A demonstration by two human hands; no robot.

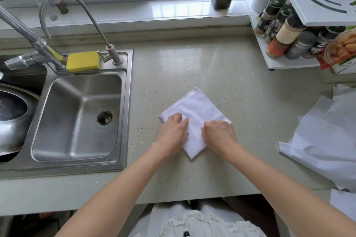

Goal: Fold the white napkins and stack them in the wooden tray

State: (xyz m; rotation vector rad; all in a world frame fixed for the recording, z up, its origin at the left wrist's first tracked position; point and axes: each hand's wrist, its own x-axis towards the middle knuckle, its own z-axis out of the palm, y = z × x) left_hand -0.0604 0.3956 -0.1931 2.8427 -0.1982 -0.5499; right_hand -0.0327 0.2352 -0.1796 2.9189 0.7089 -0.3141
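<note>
Your left hand (174,131) lay flat on the folded napkin (196,113), fingers straight. Your right hand (219,134) pressed it with fingers curled under; whether they pinched cloth was unclear.

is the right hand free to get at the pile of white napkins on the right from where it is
Probably yes. The right hand rests on the folded napkin, and only bare countertop lies between it and the loose pile of white napkins. It would have to let go of the fold first.

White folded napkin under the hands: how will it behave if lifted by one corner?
The white folded cloth napkin probably flops and unfolds: it looks thin, creased and layered. Likely light. It may slide on the glossy speckled countertop, where both hands rest on it.
</note>
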